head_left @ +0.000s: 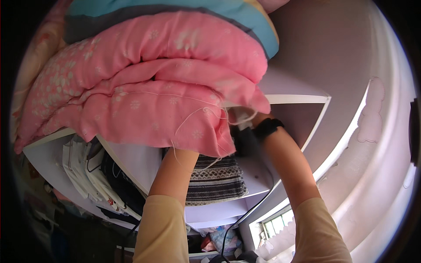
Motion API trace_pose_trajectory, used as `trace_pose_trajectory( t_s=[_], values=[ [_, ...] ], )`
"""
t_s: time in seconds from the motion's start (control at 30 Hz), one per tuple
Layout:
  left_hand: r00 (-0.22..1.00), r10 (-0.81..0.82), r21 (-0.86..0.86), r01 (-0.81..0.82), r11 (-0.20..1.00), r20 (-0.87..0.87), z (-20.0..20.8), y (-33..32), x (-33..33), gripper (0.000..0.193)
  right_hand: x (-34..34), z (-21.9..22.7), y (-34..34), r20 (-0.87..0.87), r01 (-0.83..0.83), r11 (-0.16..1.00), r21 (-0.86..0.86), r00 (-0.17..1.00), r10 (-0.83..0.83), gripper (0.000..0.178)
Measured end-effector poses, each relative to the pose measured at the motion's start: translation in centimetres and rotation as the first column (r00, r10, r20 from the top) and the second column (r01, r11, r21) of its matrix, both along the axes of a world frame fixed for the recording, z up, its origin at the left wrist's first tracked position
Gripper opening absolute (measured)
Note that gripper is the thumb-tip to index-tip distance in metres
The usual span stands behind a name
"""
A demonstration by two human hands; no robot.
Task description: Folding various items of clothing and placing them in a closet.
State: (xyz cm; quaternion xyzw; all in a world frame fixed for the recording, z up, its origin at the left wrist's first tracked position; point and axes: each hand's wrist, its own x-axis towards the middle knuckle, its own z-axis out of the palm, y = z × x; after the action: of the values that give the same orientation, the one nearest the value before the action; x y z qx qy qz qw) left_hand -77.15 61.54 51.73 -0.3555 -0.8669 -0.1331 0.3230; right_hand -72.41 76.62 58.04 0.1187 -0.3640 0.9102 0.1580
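A thick pink floral quilt (175, 96) lies folded on the upper shelf and bulges over its front edge. My left forearm (173, 177) reaches up under the quilt's hanging edge, which hides the hand. On the right, my right hand (259, 117) reaches into the compartment beneath the shelf, a black band (266, 128) around its wrist. Its fingers are blurred and partly behind the quilt's corner, beside a pale, smeared shape. Loose white threads dangle from the quilt. Between my arms sits a folded black-and-white patterned cloth (217, 177) on a lower shelf.
Blue-and-grey bedding (175, 6) is stacked above the quilt. Clothes on hangers (81, 168) fill the left compartment. A dark cable (252, 209) runs down past the shelves. The cabinet's side panel (324, 48) and a pale curtain (372, 184) border the right.
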Motion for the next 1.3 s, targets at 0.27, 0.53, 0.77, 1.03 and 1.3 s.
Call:
trace_pose_trajectory(
  t_s=[0.27, 0.53, 0.77, 1.03, 1.3],
  values=[
    [0.999, -0.002, 0.003, 0.002, 1.0, 0.053, -0.8, -0.5, 0.8, 0.034, -0.8, 0.5, -0.3, -0.023, 0.021, 1.0, 0.022, 1.0, -0.02, 0.04],
    [0.999, -0.011, 0.015, 0.011, 1.0, 0.051, -0.2, 0.1, 0.5, 0.031, 0.5, 1.3, -0.6, -0.066, 0.029, 0.999, 0.025, 0.997, -0.028, 0.044],
    [0.961, -0.268, 0.357, 0.23, 0.906, 0.062, -1.4, -2.7, 8.4, 0.028, 7.0, -3.0, -5.6, -0.08, -0.047, 0.999, 0.004, 0.996, 0.047, 0.048],
    [0.097, -0.985, 0.776, -0.628, 0.05, 0.141, -8.4, -11.1, 16.8, 0.051, 8.7, -16.0, -13.7, 0.155, 0.011, 0.999, -0.053, 0.988, -0.003, 0.06],
    [0.327, -0.932, 0.754, -0.65, -0.1, 0.158, -8.1, -10.2, 16.3, 0.062, 9.4, -15.3, -11.4, 0.246, -0.357, 0.931, -0.076, 0.898, 0.364, 0.052]
  ],
)
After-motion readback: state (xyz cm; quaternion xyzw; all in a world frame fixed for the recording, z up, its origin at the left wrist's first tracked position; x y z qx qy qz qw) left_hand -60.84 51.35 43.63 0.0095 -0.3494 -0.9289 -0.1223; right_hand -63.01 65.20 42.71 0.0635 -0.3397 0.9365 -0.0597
